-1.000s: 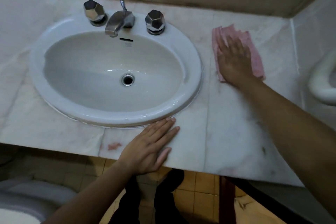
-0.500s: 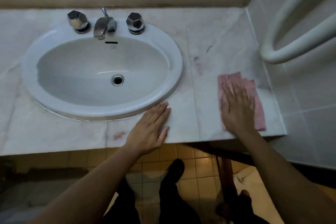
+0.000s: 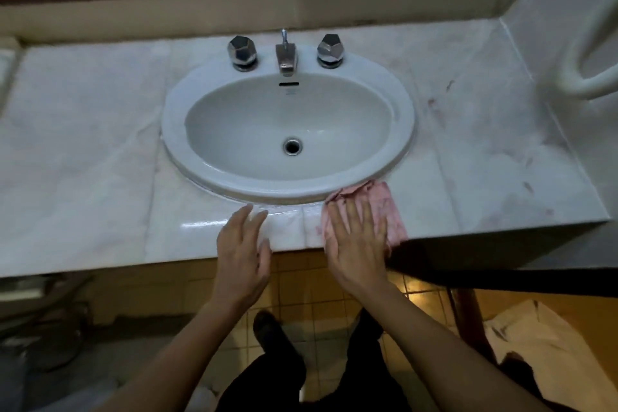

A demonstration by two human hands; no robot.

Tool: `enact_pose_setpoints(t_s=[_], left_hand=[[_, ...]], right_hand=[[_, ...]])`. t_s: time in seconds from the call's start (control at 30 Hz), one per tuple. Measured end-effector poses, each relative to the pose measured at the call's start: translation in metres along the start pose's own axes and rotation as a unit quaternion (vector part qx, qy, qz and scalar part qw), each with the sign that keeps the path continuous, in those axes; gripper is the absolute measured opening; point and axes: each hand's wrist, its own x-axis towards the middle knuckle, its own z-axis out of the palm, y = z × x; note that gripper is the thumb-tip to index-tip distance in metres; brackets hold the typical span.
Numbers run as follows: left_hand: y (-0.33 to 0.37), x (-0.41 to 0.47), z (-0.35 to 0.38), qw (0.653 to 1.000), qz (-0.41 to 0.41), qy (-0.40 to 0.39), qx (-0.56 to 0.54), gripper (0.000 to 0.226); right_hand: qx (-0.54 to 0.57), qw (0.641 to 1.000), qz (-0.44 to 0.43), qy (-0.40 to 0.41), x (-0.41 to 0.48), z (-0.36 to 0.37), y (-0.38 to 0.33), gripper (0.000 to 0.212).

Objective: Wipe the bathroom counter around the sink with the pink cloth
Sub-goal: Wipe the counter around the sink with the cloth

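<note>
Pale marble counter, white oval sink set in its middle, right hand flat on the pink cloth at the near edge against the sink's near-right rim, fingers straight and slightly spread, left hand just left of it, fingers straight, loosely together, reaching over the near edge.

Your right hand now presses the pink cloth at the sink's front rim, no longer near the right wall, beside your left hand.
</note>
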Motion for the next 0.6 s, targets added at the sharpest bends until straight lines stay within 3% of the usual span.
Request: enact_pose_setpoints(t_s=[0.2,0.37,0.6], left_hand=[[-0.131,-0.036,-0.077,0.971,-0.212,-0.019,0.106,0.070],[-0.171,-0.049,-0.098,0.971,-0.199,-0.041,0.128,0.072],[-0.166,-0.042,-0.104,0.974,-0.219,-0.036,0.053,0.066]], right_hand=[[-0.006,0.988,-0.148,-0.047,-0.006,0.019,-0.084,0.066],[-0.006,0.959,-0.262,-0.106,0.036,0.025,-0.170,0.068],[-0.005,0.942,-0.313,-0.118,0.104,0.038,-0.261,0.074]])
